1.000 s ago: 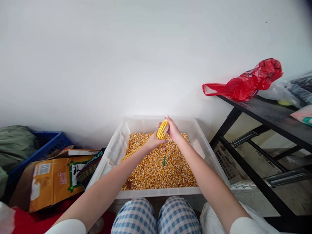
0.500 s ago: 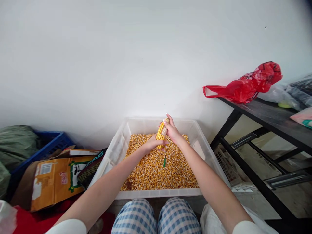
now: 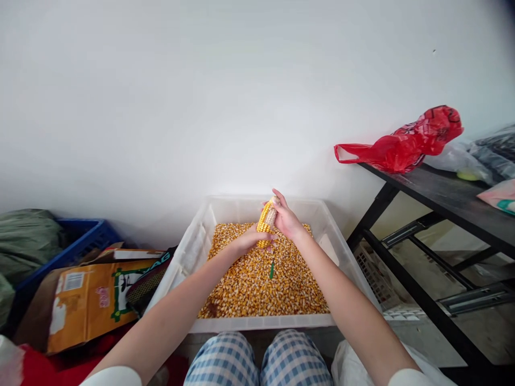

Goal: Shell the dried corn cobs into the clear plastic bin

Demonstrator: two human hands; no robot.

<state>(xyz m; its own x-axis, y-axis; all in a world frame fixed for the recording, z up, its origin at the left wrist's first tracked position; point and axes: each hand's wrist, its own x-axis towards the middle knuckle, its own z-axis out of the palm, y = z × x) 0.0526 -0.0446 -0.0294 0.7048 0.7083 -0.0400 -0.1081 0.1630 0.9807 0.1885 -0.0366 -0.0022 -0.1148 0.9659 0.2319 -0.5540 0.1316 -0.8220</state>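
Note:
A yellow corn cob (image 3: 265, 221) is held tilted above a bin of loose kernels. Around its lower end my left hand (image 3: 253, 238) is closed. My right hand (image 3: 284, 215) grips the upper right side, its thumb near the tip and one finger stretched out past it. A pale strip along the cob's right side shows no kernels, while the left side is still covered in yellow ones. Beneath both hands lie the loose corn kernels (image 3: 257, 289) in a translucent plastic bin (image 3: 261, 323). A small green piece (image 3: 272, 269) lies on the kernels.
Left of the bin are a torn cardboard box (image 3: 88, 300), a dark mesh bag (image 3: 148, 284) and a blue crate (image 3: 90, 236). A black table (image 3: 434, 193) with a red plastic bag (image 3: 418, 139) stands to the right. Behind the bin rises a white wall (image 3: 257, 96).
The right thumb has shifted slightly along the upper part of the cob. Both hands keep their hold, and the view has tilted a little.

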